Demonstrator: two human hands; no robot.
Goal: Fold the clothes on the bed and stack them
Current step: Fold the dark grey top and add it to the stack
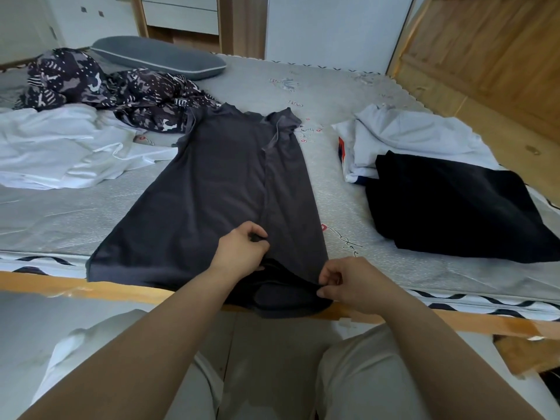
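mattress (348, 207) | cursive script and small red marks printed | too blurred to read

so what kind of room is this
Most likely a bedroom: a bare mattress on a wooden bed frame, a grey pillow at its far end, and clothes such as a dark grey shirt spread across it.

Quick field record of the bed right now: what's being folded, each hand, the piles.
in work: dark grey shirt laid flat mid-bed, right side folded in, hem over the bed edge
left hand: pinches the shirt's lower fabric
right hand: pinches the hem at the bed edge
right of shirt: black garment lying on a white garment
left: white garment, patterned garment, both unfolded
far: grey pillow
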